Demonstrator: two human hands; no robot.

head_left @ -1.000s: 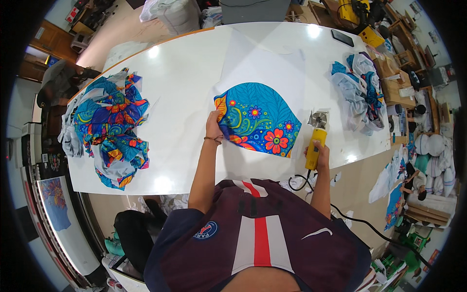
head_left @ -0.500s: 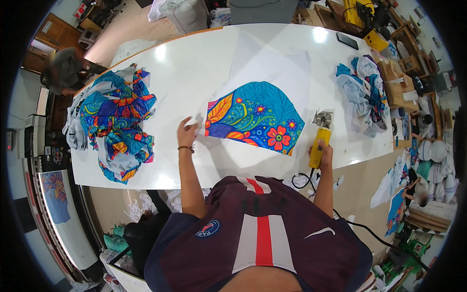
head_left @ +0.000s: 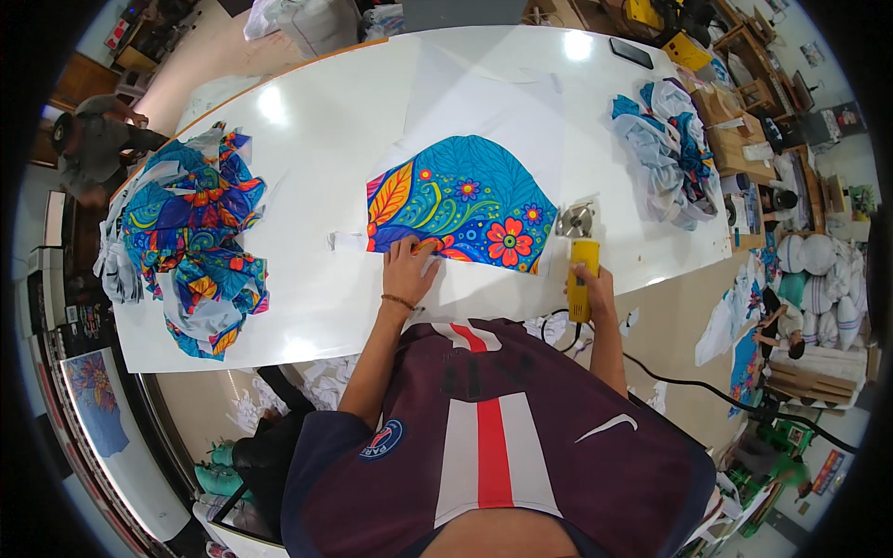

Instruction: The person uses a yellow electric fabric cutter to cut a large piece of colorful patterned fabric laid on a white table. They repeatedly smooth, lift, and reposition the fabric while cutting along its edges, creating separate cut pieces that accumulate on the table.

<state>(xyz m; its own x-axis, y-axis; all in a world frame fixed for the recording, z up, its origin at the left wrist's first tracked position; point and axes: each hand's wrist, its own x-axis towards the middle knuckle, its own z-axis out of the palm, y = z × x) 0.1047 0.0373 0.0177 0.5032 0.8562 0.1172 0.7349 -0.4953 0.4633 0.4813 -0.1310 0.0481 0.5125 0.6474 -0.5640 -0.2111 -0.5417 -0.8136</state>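
A piece of fabric point(head_left: 465, 209) printed with blue leaves and bright flowers lies flat on the white table point(head_left: 326, 186). My left hand point(head_left: 407, 270) rests on its lower left edge, fingers stretched out and touching the cloth. Beside that edge lies a narrow white scrap point(head_left: 348, 242). My right hand point(head_left: 600, 288) grips an electric rotary cutter point(head_left: 580, 302) by its yellow body. Its round metal blade head point(head_left: 575, 221) stands on the table just right of the fabric's right tip. White sheet material point(head_left: 484, 102) spreads behind the print.
A heap of printed fabric point(head_left: 200, 214) sits at the left, and a white and blue crumpled pile point(head_left: 651, 153) at the right. A phone point(head_left: 632, 53) lies at the far right. The cutter's black cord point(head_left: 688, 382) trails right. A person point(head_left: 98, 139) is at the far left.
My left hand has moved right from beside the fabric onto its lower edge; a white scrap lies where it was. The cutter remains near the fabric's right tip. The whole view has shifted slightly.
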